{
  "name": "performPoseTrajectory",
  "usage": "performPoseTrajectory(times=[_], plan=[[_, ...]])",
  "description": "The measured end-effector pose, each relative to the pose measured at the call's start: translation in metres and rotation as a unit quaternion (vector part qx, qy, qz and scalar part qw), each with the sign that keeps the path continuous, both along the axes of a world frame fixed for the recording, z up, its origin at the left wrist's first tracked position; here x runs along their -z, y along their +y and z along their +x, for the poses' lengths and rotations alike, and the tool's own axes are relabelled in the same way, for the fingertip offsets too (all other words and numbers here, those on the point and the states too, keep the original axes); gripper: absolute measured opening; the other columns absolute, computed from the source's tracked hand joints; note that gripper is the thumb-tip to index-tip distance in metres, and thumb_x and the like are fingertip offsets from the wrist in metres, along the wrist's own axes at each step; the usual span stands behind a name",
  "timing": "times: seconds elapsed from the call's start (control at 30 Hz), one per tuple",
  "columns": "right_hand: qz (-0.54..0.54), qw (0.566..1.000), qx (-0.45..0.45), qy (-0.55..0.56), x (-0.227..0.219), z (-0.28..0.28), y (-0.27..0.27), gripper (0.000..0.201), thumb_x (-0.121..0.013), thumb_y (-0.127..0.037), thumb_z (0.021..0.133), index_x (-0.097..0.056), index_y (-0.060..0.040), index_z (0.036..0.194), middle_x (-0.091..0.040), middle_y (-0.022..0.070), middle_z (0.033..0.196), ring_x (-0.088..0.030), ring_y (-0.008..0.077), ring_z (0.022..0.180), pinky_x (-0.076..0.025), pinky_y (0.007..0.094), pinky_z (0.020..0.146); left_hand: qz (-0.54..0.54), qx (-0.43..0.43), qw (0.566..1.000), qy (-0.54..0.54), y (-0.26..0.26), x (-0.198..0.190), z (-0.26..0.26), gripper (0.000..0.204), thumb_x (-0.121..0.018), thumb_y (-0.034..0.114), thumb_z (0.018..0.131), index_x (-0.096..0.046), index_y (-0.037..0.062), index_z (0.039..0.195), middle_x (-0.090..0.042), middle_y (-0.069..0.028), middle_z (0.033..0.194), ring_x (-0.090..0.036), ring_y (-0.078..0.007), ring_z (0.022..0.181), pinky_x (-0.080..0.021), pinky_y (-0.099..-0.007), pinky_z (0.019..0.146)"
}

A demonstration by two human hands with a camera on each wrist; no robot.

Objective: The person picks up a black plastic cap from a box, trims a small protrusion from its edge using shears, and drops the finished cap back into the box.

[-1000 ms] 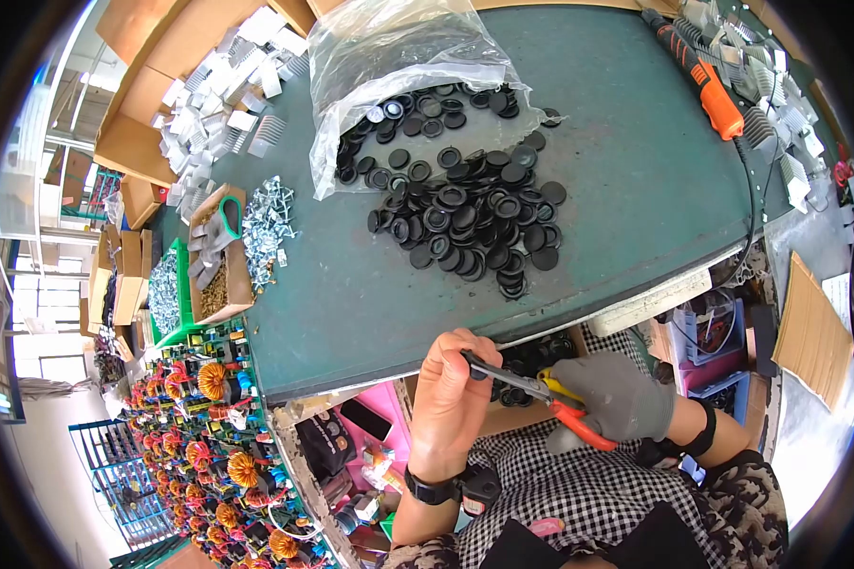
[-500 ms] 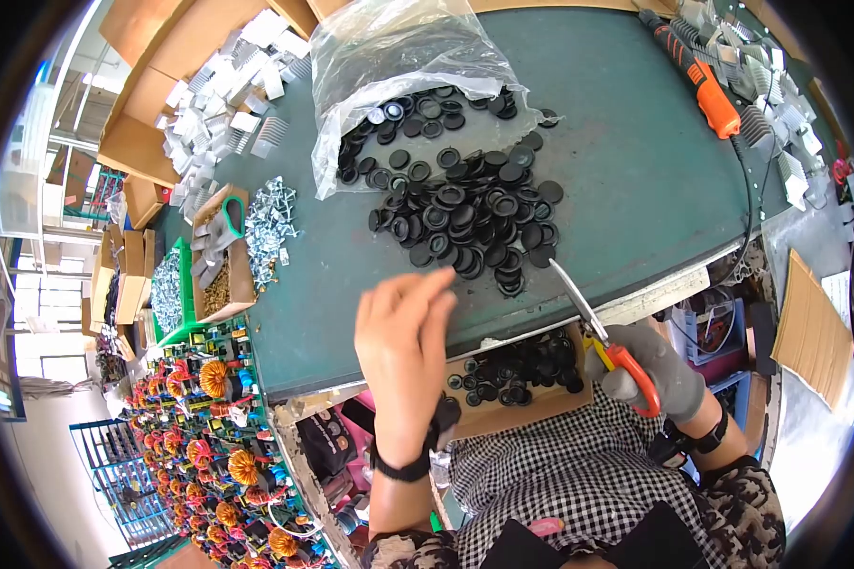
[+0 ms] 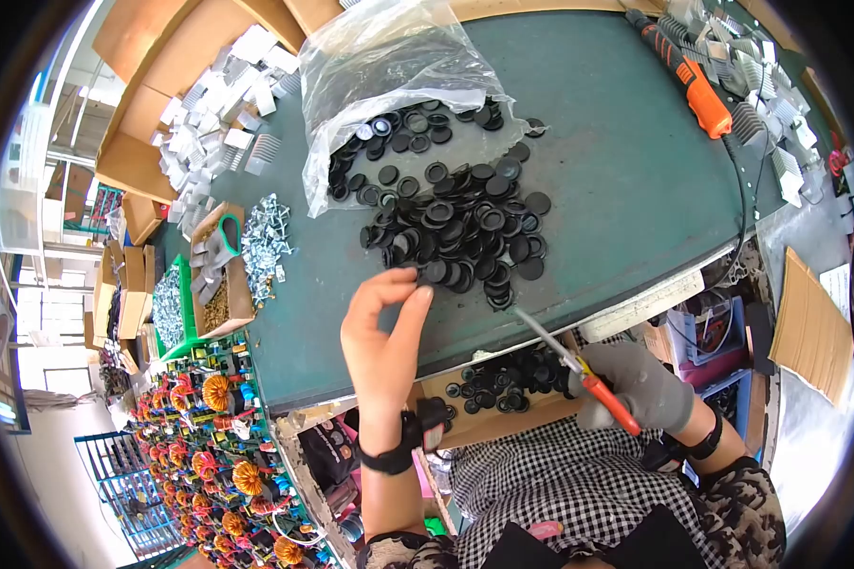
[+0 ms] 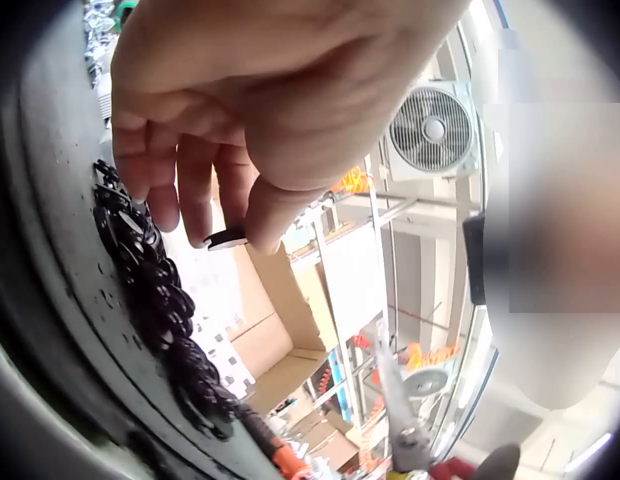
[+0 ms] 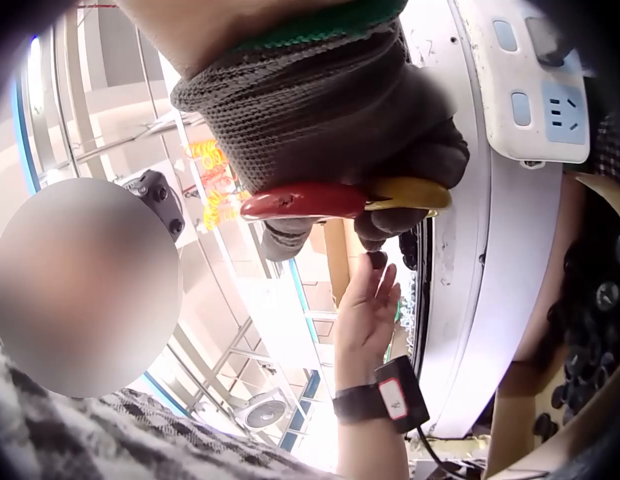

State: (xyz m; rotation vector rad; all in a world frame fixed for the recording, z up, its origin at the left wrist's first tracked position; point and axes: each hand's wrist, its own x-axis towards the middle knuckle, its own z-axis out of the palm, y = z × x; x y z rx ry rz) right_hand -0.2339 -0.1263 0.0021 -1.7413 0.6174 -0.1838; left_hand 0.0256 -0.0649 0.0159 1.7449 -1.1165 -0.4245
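My bare left hand (image 3: 381, 343) is over the table's front part, at the near left side of a heap of black round caps (image 3: 465, 232). Between thumb and forefinger it pinches one black cap (image 4: 228, 238), seen edge-on in the left wrist view. My right hand (image 3: 640, 384), in a grey glove, grips scissors (image 3: 546, 334) with red and yellow handles near the table's front edge. Their blades point up and left toward the heap. The right wrist view shows the red handle (image 5: 305, 201) across the gloved fingers.
A cardboard box (image 3: 465, 431) of black caps sits below the table edge. A clear plastic bag (image 3: 389, 71) with more caps lies behind the heap. Screws (image 3: 266, 237) and finned metal parts (image 3: 228, 123) are at left. An orange corded tool (image 3: 702, 100) lies at right.
My left hand has left the scissors' blades by the table edge, moved up-left over the table, and now pinches a cap by the heap. The scissors swung away to point upward, then tilted left again.
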Motion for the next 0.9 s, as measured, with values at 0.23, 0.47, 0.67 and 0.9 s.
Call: performPoseTrajectory(times=[0.23, 0.47, 0.67, 0.9], plan=[[-0.26, 0.964, -0.046, 0.002, 0.002, 0.02, 0.005, 0.058, -0.07, -0.054, 0.061, -0.049, -0.0028, 0.077, -0.052, 0.0122, 0.064, -0.054, 0.0321, 0.058, -0.042, 0.0372, 0.052, -0.035, 0.064, 0.904, 0.421, 0.034, -0.007, -0.026, 0.039, -0.063, 0.031, 0.082, -0.051, -0.0001, 0.102, -0.055, -0.0071, 0.093, -0.049, -0.0135, 0.084, -0.039, -0.027, 0.08], [-0.336, 0.941, -0.025, 0.034, -0.004, 0.028, 0.009, 0.069, -0.071, -0.061, 0.052, -0.052, -0.0002, 0.078, -0.049, 0.0111, 0.06, -0.05, 0.0301, 0.053, -0.037, 0.0369, 0.051, -0.085, 0.06, 0.858, 0.503, 0.041, 0.009, -0.039, 0.033, -0.063, 0.029, 0.081, -0.053, 0.0019, 0.096, -0.053, -0.0062, 0.089, -0.049, -0.015, 0.081, -0.04, -0.0278, 0.075], [-0.386, 0.919, -0.049, 0.072, -0.009, 0.029, 0.007, 0.047, -0.071, -0.043, 0.059, -0.051, -0.004, 0.075, -0.054, 0.0107, 0.063, -0.055, 0.0276, 0.058, -0.041, 0.0346, 0.053, -0.093, 0.058, 0.867, 0.485, 0.044, 0.012, -0.039, 0.024, -0.064, 0.025, 0.081, -0.055, 0.0029, 0.086, -0.052, -0.0048, 0.087, -0.05, -0.0146, 0.081, -0.04, -0.0275, 0.075], [-0.373, 0.926, -0.039, 0.045, 0.0, 0.024, 0.013, 0.059, -0.066, -0.06, 0.061, -0.05, -0.0045, 0.069, -0.05, 0.0088, 0.054, -0.052, 0.0266, 0.049, -0.039, 0.0345, 0.05, -0.079, 0.046, 0.874, 0.478, 0.044, 0.013, -0.042, 0.023, -0.062, 0.025, 0.083, -0.054, 0.0036, 0.085, -0.052, -0.0037, 0.084, -0.049, -0.0137, 0.078, -0.039, -0.0264, 0.073]])
